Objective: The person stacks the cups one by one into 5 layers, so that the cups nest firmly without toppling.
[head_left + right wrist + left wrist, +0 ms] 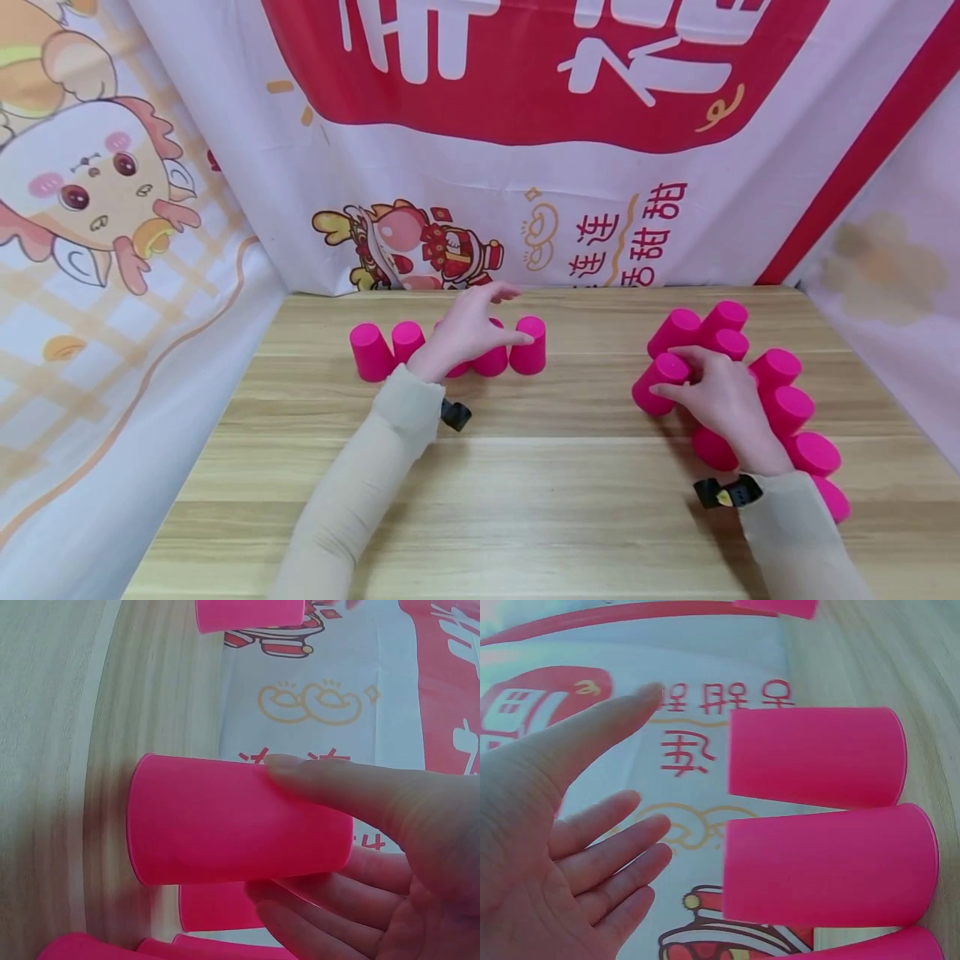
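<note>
- Progress, my read: partway. Row of pink cups (371,354) counts five side by side on the counter (555,483); the middle one is mostly behind a hand. Landmark from here on: end cup (528,346), the rightmost of that row.
- Left over, as I judge it: the cluster of pink cups (789,410), well right of end cup. I make it at least eight, arm hiding some, so no firm count. More sit outside the row than in it.
- Held cup (660,387): right of end cup and a bit nearer me, well apart from it, at the cluster's left edge.
- Right grip (723,392): closed to cup width on held cup, thumb on one side, fingers curled round the other.
- Left grip (476,325): spread wide, fingers relaxed, holding nothing. Hangs over the row just left of end cup. Head view has the thumb overlapping end cup; left wrist view shows a gap, so I call it not touching.
- Orientation: held cup is upside down, narrow closed end up, wide rim toward the counter. Long axis near upright, same as end cup. Can't tell if its rim touches down.
- Row cups I can see: all narrow end up too, axes roughly parallel to end cup's.
</note>
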A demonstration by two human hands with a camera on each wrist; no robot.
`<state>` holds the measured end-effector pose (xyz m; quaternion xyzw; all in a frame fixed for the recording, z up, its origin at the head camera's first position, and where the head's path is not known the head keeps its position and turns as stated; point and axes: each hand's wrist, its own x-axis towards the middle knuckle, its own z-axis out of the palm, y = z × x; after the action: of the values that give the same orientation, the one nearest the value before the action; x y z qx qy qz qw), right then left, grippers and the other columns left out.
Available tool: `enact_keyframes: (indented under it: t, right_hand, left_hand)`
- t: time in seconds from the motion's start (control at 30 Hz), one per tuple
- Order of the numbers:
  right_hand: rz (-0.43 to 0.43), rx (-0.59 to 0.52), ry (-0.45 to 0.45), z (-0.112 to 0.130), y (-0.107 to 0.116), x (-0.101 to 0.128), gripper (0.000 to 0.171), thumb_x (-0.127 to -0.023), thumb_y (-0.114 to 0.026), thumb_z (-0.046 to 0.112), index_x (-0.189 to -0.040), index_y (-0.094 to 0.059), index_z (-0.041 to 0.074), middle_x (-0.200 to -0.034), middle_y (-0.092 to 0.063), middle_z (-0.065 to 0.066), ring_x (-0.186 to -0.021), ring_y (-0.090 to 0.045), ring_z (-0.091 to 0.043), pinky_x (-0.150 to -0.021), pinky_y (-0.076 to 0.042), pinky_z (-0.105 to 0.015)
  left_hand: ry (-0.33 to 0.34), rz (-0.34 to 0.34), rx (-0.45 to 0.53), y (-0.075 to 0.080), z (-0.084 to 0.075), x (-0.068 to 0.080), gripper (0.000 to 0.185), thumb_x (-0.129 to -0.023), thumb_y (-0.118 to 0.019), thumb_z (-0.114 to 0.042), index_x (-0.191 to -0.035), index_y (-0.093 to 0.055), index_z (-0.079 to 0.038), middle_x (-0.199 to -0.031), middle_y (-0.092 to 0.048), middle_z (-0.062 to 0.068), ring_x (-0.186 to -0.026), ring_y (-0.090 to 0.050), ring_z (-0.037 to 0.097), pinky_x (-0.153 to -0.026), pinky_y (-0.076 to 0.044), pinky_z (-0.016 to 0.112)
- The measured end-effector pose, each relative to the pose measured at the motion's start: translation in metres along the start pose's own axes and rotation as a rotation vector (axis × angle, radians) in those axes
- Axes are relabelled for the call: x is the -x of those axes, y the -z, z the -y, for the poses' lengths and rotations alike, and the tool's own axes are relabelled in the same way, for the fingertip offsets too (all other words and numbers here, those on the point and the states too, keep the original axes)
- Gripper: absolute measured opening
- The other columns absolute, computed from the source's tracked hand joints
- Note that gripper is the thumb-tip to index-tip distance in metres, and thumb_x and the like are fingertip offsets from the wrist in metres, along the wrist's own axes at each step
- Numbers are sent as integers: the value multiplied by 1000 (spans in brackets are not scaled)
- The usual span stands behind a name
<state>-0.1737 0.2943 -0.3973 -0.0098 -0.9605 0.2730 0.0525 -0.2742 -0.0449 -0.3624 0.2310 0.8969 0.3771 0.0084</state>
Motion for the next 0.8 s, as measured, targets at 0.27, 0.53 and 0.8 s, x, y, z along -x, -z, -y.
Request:
enact_keyframes:
  t: [0.27,0.53,0.8]
  right_hand:
    - [4,-16,-16,10,-3,-2,77,-68,-80,48,-125,-52,5,-107,-60,-19,-85,-56,-32,-67,-52,-43]
    - [-61,-84,-25,26,-5,-5,73,-67,-79,53,-121,-53,12,-108,-59,-13,-92,-55,-31,-71,-52,-46]
    - [-162,-225,69,48,-11,-10,66,-69,-78,51,-123,-58,19,-109,-62,-3,-95,-59,-24,-77,-52,-44]
  left_hand:
    - [-17,-89,37,10,5,31,71,-69,-80,-45,-131,-52,-23,-128,-52,-9,-117,-44,11,-94,-41,41]
    - [-43,-143,36,11,18,59,72,-68,-78,-53,-131,-51,-30,-129,-51,-11,-119,-44,11,-95,-39,46]
    - [-72,-142,30,9,24,79,75,-68,-79,-50,-132,-52,-22,-129,-53,-8,-119,-45,12,-93,-43,45]
